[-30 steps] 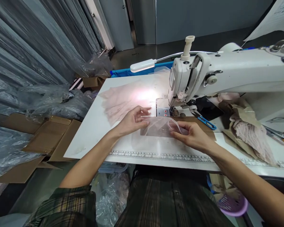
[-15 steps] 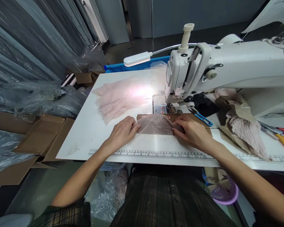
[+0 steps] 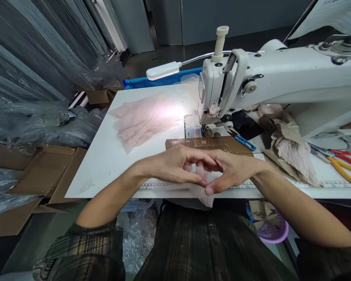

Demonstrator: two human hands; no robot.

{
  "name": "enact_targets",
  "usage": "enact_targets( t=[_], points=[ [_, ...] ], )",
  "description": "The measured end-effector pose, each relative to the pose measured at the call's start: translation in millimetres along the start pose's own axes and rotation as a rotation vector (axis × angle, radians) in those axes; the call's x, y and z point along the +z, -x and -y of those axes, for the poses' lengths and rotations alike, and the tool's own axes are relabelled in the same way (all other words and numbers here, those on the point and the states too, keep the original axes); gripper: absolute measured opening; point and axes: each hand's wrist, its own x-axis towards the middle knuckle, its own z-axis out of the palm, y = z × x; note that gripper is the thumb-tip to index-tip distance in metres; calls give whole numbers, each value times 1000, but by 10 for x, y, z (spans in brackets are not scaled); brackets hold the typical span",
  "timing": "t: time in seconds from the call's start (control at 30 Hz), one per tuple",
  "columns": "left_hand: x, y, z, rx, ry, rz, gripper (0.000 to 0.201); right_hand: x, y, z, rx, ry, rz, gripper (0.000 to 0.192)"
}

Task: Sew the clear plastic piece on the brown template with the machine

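Observation:
My left hand (image 3: 179,164) and my right hand (image 3: 229,168) meet above the front of the white table, their fingers curled in towards each other. Between them they hold a piece of sheer pale fabric (image 3: 203,194), which hangs down past the table's front edge. Parts of the fabric and some fingertips are hidden behind the hands. Just beyond lies a brown taped strip (image 3: 219,145), in front of the sewing machine (image 3: 212,91) and its needle plate. A wider piece of pale pink sheer fabric (image 3: 143,121) lies spread out at the left.
Blue thread snips (image 3: 242,141) lie right of the needle. Farther right are bunched pink fabric on brown paper (image 3: 292,154) and yellow-handled scissors (image 3: 343,169). A printed ruler runs along the front edge. An open cardboard box (image 3: 51,171) stands at the left, a purple basket (image 3: 273,230) below.
Both hands have come together and towards my body, bringing the sheer fabric off the brown strip to the table's front edge. The view has shifted slightly.

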Motion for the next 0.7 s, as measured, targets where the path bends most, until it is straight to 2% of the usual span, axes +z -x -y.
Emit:
enact_targets(
  t=[0.03, 0.07, 0.1, 0.23, 0.33, 0.5, 0.6, 0.7],
  points=[
    [-68, -6, 10, -18, -58, 7, 40, -33, -1, -46, 90, -42, 65, 53],
    [-139, -5, 47, -43, -125, -5, 42, -82, 15, -94, 164, -61, 74, 49],
    [-204, -1, 107, -85, -194, -36, 42, -143, 44, -143, 212, -59, 22, 46],
    [-348, 4, 428, -306, -452, -217, 37, -397, 175, -327, 302, 255, -421, 27],
    [-363, -22, 580, -419, -531, -291, 38, -468, 199, -427, 327, 431, -567, 27],
    [-373, -65, 603, -411, -460, -336, 41, -398, 117, -484, 265, 567, -658, 39],
    [-366, -72, 630, -376, -405, -371, 38, -365, 76, -488, 277, 723, -706, 28],
    [-369, -53, 688, -384, -367, -323, 34, -351, 80, -496, 242, 831, -765, 26]
  ],
)
